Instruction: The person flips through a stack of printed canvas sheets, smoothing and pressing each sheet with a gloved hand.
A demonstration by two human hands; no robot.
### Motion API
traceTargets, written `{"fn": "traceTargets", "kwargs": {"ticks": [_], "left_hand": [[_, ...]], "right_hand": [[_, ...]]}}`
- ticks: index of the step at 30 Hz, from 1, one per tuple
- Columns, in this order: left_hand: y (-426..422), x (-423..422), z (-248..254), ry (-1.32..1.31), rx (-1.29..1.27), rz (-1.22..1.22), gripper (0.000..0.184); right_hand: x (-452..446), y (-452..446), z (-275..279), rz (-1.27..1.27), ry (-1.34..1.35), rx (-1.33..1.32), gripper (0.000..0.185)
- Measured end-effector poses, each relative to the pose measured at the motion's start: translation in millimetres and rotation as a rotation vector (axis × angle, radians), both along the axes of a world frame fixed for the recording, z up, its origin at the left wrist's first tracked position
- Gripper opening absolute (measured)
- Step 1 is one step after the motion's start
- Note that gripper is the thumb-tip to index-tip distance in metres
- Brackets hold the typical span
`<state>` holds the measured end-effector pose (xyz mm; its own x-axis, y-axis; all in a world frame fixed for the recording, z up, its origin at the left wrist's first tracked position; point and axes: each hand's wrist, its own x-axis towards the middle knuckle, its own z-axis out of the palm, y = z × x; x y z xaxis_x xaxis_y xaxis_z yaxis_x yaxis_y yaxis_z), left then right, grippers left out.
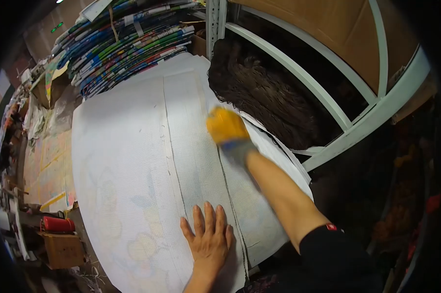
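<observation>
Left hand: my left hand [208, 244] lies open, palm down, fingers spread on the near part of the sheet.
Right hand: my gloved right hand [225, 126] is over its right side, fingers apparently curled; blur hides any grip.
Sheet: the pale woven sheet [123, 122] spreads beneath both hands, beside the dark bundle [264, 93].
Feel: probably light, limp, apt to wrinkle; I'd pinch a free edge, not the middle.

Head-worn view, apparently facing down.
</observation>
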<state>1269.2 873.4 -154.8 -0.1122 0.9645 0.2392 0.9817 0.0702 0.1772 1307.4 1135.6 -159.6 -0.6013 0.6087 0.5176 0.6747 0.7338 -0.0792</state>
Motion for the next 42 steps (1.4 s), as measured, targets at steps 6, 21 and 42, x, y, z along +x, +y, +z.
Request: {"fn": "traceTargets", "kwargs": {"ticks": [6, 21, 42], "left_hand": [[-1.6, -0.1, 3.2, 0.01, -0.033, 0.004, 0.047], [-2.2, -2.0, 2.6, 0.029, -0.032, -0.005, 0.048], [-0.2, -0.3, 2.4, -0.199, -0.021, 0.03, 0.049]], "right_hand": [[45.5, -122.5, 9.1, 0.175, -0.038, -0.072, 0.015], [-42.4, 65.0, 19.3, 0.077, 0.1, 0.199, 0.014], [-164.5, 77.1, 27.6, 0.002, 0.019, -0.176, 0.017]]}}
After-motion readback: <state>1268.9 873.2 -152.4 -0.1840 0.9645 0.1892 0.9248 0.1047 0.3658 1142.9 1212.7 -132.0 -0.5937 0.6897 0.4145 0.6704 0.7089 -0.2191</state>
